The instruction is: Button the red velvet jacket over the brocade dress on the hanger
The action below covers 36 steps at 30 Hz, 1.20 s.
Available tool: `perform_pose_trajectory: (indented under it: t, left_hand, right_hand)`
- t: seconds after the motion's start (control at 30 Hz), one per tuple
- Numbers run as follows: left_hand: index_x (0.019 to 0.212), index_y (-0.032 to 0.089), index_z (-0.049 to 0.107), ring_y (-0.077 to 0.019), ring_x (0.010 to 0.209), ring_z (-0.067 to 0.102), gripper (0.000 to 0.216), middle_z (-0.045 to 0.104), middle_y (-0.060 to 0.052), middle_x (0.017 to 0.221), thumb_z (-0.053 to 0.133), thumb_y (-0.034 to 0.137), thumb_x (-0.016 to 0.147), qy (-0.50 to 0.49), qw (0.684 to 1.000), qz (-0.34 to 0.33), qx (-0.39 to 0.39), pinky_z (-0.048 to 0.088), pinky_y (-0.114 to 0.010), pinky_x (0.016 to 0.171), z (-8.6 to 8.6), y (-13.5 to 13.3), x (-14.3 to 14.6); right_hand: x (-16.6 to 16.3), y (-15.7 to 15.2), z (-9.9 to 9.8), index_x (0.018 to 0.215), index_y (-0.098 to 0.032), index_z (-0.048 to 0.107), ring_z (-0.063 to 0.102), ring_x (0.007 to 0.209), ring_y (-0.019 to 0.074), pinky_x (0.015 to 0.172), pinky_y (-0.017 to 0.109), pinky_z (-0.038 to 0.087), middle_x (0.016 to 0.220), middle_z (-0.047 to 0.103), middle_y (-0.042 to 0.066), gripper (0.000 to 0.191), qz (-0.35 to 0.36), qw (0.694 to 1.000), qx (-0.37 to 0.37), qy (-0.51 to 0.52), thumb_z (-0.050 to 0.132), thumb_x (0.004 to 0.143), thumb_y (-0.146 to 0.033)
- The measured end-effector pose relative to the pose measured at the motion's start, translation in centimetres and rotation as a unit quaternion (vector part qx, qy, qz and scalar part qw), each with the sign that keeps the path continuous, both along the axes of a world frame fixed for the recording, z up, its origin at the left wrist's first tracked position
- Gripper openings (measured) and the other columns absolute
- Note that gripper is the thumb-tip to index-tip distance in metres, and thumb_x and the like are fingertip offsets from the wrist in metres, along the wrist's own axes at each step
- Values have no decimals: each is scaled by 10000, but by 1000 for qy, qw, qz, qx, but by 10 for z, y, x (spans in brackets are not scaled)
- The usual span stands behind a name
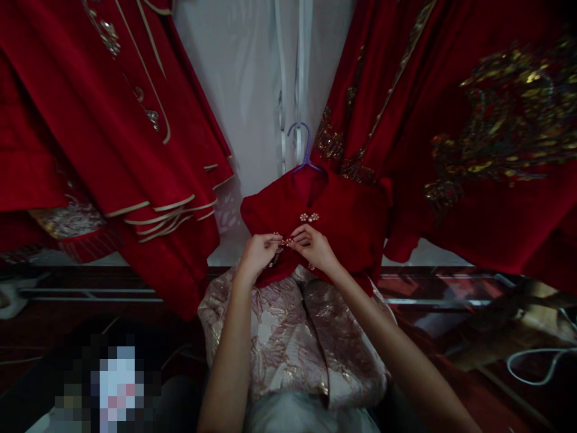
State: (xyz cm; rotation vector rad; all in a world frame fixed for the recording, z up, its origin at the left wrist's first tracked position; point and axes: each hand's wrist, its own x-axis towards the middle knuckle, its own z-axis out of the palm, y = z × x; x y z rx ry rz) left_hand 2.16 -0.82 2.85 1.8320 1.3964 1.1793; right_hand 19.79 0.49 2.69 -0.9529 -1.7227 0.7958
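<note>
A small red jacket (347, 222) hangs on a blue hanger (305, 150) in front of me, over a pale pink and gold brocade skirt (293, 343). One pearl clasp (309, 217) near the collar is fastened. My left hand (259, 252) and my right hand (313, 245) meet just below it, fingers pinched on a second pearl clasp (287, 242) on the jacket's front edges. Both forearms reach up from the bottom of the view.
Large red robes with cream piping (135, 150) hang at the left, and red robes with gold embroidery (487, 138) at the right. A white curtain (252, 78) hangs behind. A dark glossy floor (451, 313) with a white cable (536, 367) lies below.
</note>
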Motion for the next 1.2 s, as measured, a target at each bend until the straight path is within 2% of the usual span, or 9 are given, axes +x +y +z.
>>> perform_pose_trajectory:
  t: [0.13,0.27,0.33,0.5,0.67,0.93,1.1,1.2]
  left_hand:
    - [943,182,711,-164,848,679,259,721,-61,950,535,164,753,0,1000,29,6,522,-254,783,1,-2,3]
    - [909,129,711,-152,734,685,239,730,-85,843,521,178,773,-93,995,35,-24,544,-263,714,5,-3,4]
    - [890,110,711,-156,731,684,224,729,-97,843,544,176,756,-112,993,22,-17,546,-282,732,8,-5,4]
    - [869,98,716,-178,783,682,222,725,-110,884,648,220,697,-98,995,19,-2,535,-316,803,9,-8,6]
    - [875,88,714,-183,766,684,294,726,-116,872,723,265,640,-126,992,25,-19,543,-309,780,8,-6,9]
    - [822,91,720,-180,723,681,229,726,-119,827,710,239,647,-118,991,55,-7,545,-306,741,5,-5,9]
    - [777,95,700,-161,702,670,182,721,-110,802,694,232,657,-135,990,30,5,532,-293,738,4,-4,7]
    - [809,107,654,-143,684,657,189,708,-79,764,687,190,642,-137,990,41,9,524,-262,681,2,-2,5]
  right_hand:
    - [4,-1,3,841,-196,553,639,706,128,668,255,519,742,651,5,183,-2,1000,0,-8,656,695,-234]
    - [3,-3,10,834,-192,544,641,721,128,648,240,511,742,648,5,174,-6,1000,1,10,643,698,-237]
    - [1,-3,13,833,-193,540,640,723,127,638,234,510,747,648,5,174,-9,1000,7,18,639,702,-250]
    - [-6,-2,13,831,-196,544,634,719,115,609,214,507,791,650,5,133,-11,1000,24,9,612,731,-250]
    - [-7,-4,12,845,-203,546,632,719,113,602,208,504,792,644,-2,105,-14,999,43,-23,590,754,-232]
    - [-15,-14,10,856,-235,543,607,685,113,642,236,491,776,637,-18,58,-87,990,80,-79,554,801,-245]
    - [-17,-14,13,842,-225,538,597,686,112,659,238,494,786,633,-9,47,-94,986,97,-99,552,802,-244]
    - [-8,-19,15,873,-215,529,606,698,120,644,242,506,811,637,6,132,-74,989,86,-90,598,771,-263]
